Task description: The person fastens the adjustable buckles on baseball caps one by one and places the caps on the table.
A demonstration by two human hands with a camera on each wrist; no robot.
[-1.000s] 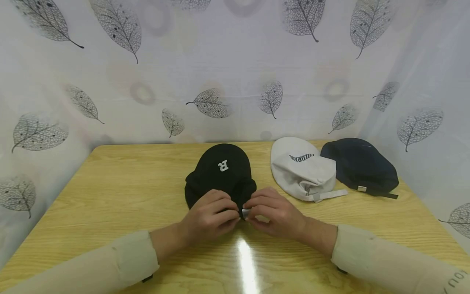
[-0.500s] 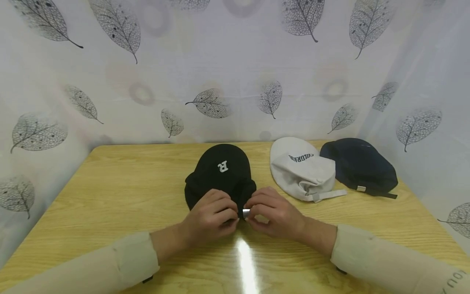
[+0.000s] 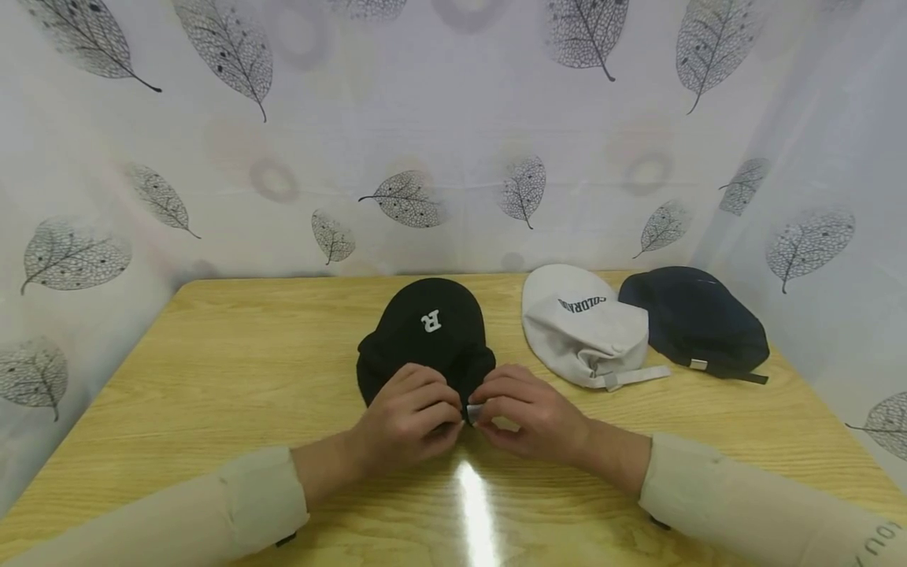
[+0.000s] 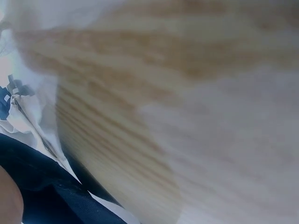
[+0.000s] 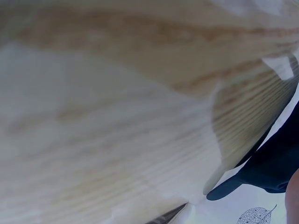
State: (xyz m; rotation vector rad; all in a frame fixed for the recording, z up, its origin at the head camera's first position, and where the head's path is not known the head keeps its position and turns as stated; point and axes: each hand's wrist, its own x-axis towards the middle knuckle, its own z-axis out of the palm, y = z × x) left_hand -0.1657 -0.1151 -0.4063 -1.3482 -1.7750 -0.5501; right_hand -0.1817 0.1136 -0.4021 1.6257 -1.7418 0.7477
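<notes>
A black baseball cap (image 3: 446,346) with a white letter R lies on the wooden table, its strap side facing me. At that near edge my left hand (image 3: 414,413) pinches the cap's strap with bent fingers. Opposite it, almost fingertip to fingertip, my right hand (image 3: 527,409) pinches the strap at a small silver buckle (image 3: 474,411). The fingers cover most of the strap. Dark cap fabric (image 4: 51,200) fills the lower left of the left wrist view. In the right wrist view, the black cap (image 5: 275,154) shows at the right edge beside part of a finger.
To the right lies a light grey cap (image 3: 588,327) lettered COLORADO, its strap sticking out. A navy cap (image 3: 694,323) with a metal buckle sits beside it at the table's back right. Leaf-patterned cloth (image 3: 453,134) hangs behind and around the wooden table (image 3: 234,354).
The silver buckle between the fingers tilts slightly and shows less brightly than half a second ago. Both hands and the black cap stay in nearly the same place.
</notes>
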